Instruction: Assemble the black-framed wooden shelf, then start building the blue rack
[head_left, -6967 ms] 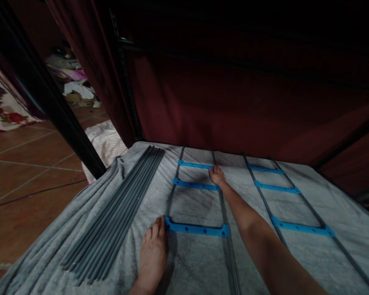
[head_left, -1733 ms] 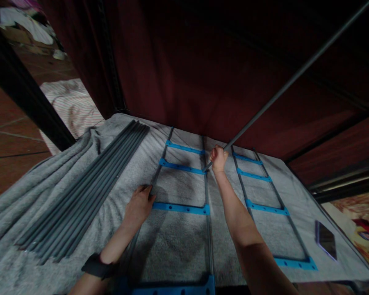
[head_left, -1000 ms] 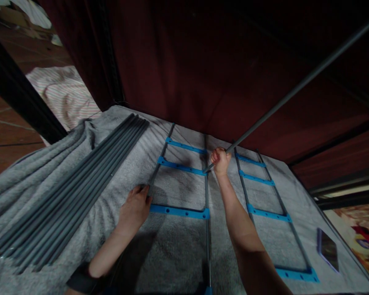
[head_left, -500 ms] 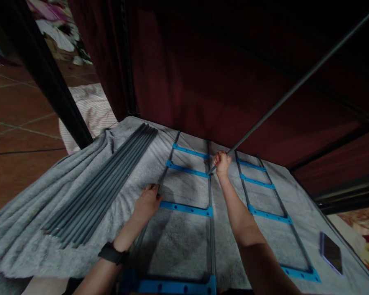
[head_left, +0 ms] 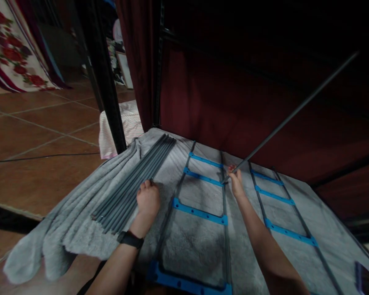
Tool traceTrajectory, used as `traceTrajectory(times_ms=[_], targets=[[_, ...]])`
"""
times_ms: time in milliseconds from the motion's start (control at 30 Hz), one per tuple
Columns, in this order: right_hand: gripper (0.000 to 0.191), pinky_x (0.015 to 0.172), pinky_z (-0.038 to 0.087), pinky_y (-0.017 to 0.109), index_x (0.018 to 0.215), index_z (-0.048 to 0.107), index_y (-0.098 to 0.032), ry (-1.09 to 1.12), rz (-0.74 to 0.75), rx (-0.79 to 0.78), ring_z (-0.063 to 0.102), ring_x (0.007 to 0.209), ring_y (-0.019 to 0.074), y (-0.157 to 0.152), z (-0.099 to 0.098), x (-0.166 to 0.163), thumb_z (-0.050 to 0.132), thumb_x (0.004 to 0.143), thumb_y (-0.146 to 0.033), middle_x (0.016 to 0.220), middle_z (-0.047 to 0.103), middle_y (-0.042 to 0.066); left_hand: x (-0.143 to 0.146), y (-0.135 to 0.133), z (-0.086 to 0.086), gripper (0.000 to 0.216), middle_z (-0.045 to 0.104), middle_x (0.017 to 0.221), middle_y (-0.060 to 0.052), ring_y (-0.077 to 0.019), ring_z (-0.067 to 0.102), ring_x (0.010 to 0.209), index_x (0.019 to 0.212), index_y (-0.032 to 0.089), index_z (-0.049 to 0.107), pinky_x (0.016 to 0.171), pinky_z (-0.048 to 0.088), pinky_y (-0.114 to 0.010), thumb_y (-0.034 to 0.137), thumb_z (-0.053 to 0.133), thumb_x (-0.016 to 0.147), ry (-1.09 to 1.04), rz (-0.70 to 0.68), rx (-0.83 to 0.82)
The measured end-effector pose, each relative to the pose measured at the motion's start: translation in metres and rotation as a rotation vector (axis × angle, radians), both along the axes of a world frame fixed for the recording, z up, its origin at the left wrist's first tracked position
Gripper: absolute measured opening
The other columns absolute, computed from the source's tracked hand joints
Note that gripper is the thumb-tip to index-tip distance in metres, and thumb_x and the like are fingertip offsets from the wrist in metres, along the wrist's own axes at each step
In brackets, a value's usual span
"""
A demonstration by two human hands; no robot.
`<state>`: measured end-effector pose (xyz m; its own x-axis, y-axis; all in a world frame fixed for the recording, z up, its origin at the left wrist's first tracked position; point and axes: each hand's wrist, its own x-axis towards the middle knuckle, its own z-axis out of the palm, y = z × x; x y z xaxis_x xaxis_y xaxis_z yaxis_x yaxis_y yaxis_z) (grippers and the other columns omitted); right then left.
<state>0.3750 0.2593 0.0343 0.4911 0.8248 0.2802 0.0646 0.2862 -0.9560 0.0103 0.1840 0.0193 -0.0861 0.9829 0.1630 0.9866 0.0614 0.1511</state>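
My right hand [head_left: 236, 181] grips the low end of a long grey rod [head_left: 292, 112] that slants up to the right; the end meets a blue crossbar of the left ladder-like frame [head_left: 199, 213]. My left hand [head_left: 147, 199] lies on the grey towel [head_left: 80, 217] with its fingers at the near ends of a bundle of grey rods [head_left: 135, 180]; whether it grips one I cannot make out. A second frame with blue crossbars [head_left: 283, 213] lies to the right. A black watch is on my left wrist.
A dark red fabric wall [head_left: 233, 102] rises behind the towel. A black post [head_left: 101, 73] stands at the left with a striped cloth [head_left: 123, 127] at its foot. Tiled floor [head_left: 33, 135] spreads to the left. A phone [head_left: 367, 278] lies at the lower right corner.
My left hand has left the left frame's rail and moved left to the rod bundle. The right hand still holds the slanted rod. The view has swung to the left.
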Motion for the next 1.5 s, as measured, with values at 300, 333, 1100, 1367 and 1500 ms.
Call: traceTrajectory(times_ms=[300,333,1100,1367,1500], targets=[[0.032,0.095,0.047,0.041,0.100,0.065,-0.021,-0.291,-0.118,-0.165,0.064,0.100,0.0227,-0.109,-0.058,0.033,0.063,0.071,-0.034,0.108,0.068,0.007,0.011,0.005,0.005,0.043,0.058,0.104,-0.022,-0.0305,0.058,0.098,0.098,0.003,0.069,0.072,0.048,-0.036,0.002,0.027,0.089,0.011,0.105,-0.033],[0.031,0.096,0.046,0.042,0.100,0.065,-0.021,-0.324,-0.119,-0.192,0.063,0.100,0.0234,-0.121,-0.066,0.038,0.062,0.073,-0.035,0.108,0.068,0.008,0.008,0.005,0.007,0.042,0.058,0.104,-0.022,-0.0310,0.058,0.099,0.099,0.003,0.068,0.073,0.048,-0.036,0.004,0.028,0.089,0.021,0.118,-0.017],[0.030,0.089,0.049,0.039,0.096,0.069,-0.017,-0.422,-0.212,-0.274,0.064,0.093,0.0243,-0.166,-0.108,0.042,0.053,0.075,-0.032,0.099,0.071,0.010,-0.011,0.020,0.005,0.026,0.062,0.095,-0.015,-0.0275,0.061,0.088,0.100,0.011,0.060,0.068,0.044,-0.033,0.016,0.037,0.090,-0.281,0.185,0.053],[0.023,0.087,0.050,0.040,0.087,0.069,-0.018,-0.330,-0.259,-0.196,0.064,0.088,0.0234,-0.175,-0.081,0.018,0.056,0.079,-0.035,0.091,0.072,0.008,0.053,0.016,0.013,0.033,0.050,0.062,0.005,-0.0118,0.047,0.054,0.094,0.020,0.055,0.051,0.038,-0.022,0.050,0.058,0.081,-1.628,-0.161,0.010],[0.021,0.081,0.052,0.035,0.093,0.069,-0.020,-0.320,-0.040,-0.185,0.065,0.085,0.0211,-0.186,-0.046,-0.041,0.054,0.086,-0.032,0.091,0.071,0.006,0.085,-0.012,0.024,0.037,0.053,0.069,0.004,-0.0107,0.050,0.058,0.106,0.022,0.054,0.055,0.042,-0.021,0.051,0.059,0.084,-1.722,-0.195,-0.002]])
